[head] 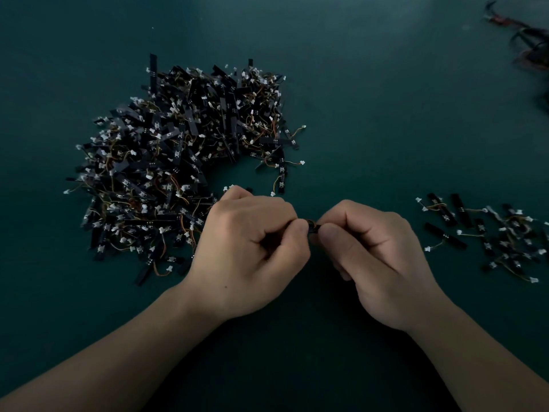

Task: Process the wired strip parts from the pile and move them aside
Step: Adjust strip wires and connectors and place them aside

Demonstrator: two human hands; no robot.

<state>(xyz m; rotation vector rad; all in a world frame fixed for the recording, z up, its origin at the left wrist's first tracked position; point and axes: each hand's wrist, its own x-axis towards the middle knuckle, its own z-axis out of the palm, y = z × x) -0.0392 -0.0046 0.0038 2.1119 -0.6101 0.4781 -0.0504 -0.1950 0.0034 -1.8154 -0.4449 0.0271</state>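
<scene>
A big pile of black strip parts (pixel 178 162) with thin coloured wires and white plugs lies on the dark green table, left of centre. In front of it, my left hand (pixel 249 251) and my right hand (pixel 377 260) meet, both with curled fingers pinching one small black strip part (pixel 312 226) between them. Most of that part is hidden by the fingertips. A smaller, loose group of the same wired strips (pixel 487 236) lies at the right, apart from the hands.
The dark green table surface (pixel 371 120) stretches all around. At the far right top corner lies a blurred tangle of dark and red cables (pixel 525 40). A few stray strips (pixel 280 171) lie at the pile's right edge, just beyond my hands.
</scene>
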